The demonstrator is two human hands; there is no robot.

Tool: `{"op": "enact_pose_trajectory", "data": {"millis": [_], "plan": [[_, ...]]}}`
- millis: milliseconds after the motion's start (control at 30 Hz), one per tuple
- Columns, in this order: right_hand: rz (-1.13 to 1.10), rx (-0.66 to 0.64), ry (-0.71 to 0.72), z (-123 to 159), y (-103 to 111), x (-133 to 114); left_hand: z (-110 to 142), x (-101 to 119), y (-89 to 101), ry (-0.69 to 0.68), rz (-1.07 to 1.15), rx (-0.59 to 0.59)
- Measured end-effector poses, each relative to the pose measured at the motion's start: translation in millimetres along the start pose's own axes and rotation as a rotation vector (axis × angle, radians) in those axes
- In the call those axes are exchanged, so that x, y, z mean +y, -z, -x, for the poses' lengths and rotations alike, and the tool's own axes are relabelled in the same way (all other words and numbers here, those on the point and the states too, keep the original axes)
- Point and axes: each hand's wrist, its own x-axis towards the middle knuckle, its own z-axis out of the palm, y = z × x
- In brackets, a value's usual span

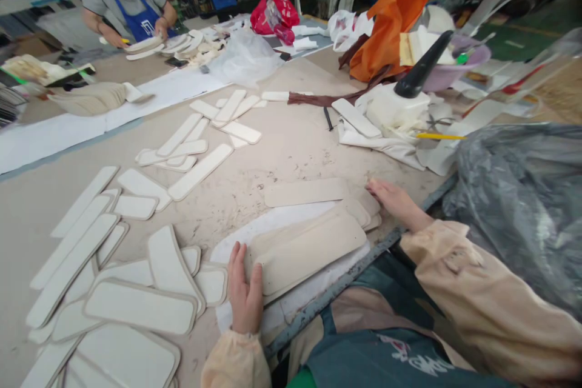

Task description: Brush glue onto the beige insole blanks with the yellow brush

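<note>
Pale characters mark the wearer's dark teal apron (364,354) at 5 o'clock from the beige panels (313,245), but they are too blurred to read. At 11 o'clock a co-worker's blue apron (139,15) bears a white emblem, and at 12 o'clock a shiny red plastic bag (286,12) carries illegible white print.

The panels, matt, thin and rounded at the corners, lie overlapping on white paper (231,242) at the worktop's (309,151) near edge. The left hand (245,288) is at their 8 o'clock end, fingers straight, thumb spread, grasping nothing. The right hand (393,197) reaches their 2 o'clock end with fingers extended; whether it grips a panel I cannot tell.

White round-cornered pieces (140,306) with beige rims are strewn from 8 to 11 o'clock. At 1 o'clock sit a white container (395,110) with a black conical spout (427,66) and a limp orange bag (393,18); crinkled grey plastic (522,194) bulges near 3 o'clock.
</note>
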Motion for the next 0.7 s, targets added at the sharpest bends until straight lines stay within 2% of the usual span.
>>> {"op": "enact_pose_trajectory", "data": {"millis": [100, 200, 333, 400, 533, 633, 700], "plan": [[-0.034, -0.009, -0.082, 30.1, -11.6, -0.3, -2.1, 4.0, -5.4, 0.034, -0.003, 0.035], [-0.104, -0.01, -0.117, 53.0, -28.7, -20.4, -3.8, 10.1, -10.6, 0.067, 0.002, 0.065], [-0.199, -0.004, -0.028, 73.8, -42.9, -46.6, -6.5, 16.8, -13.1, 0.066, -0.033, 0.128], [-0.244, -0.037, -0.008, 76.9, -44.5, -49.6, -8.3, 15.4, -11.1, 0.096, -0.027, 0.162], [-0.417, -0.049, -0.119, 72.5, -45.8, -38.6, -12.8, 7.0, -4.3, 0.182, 0.134, 0.132], [-0.387, -0.07, -0.067, 73.1, -49.8, -32.8, -17.4, 5.0, -4.0, 0.082, 0.125, 0.031], [-0.265, -0.111, 0.004, 76.7, -50.5, -34.9, -20.7, 5.8, -6.6, 0.036, 0.078, 0.034]]}}
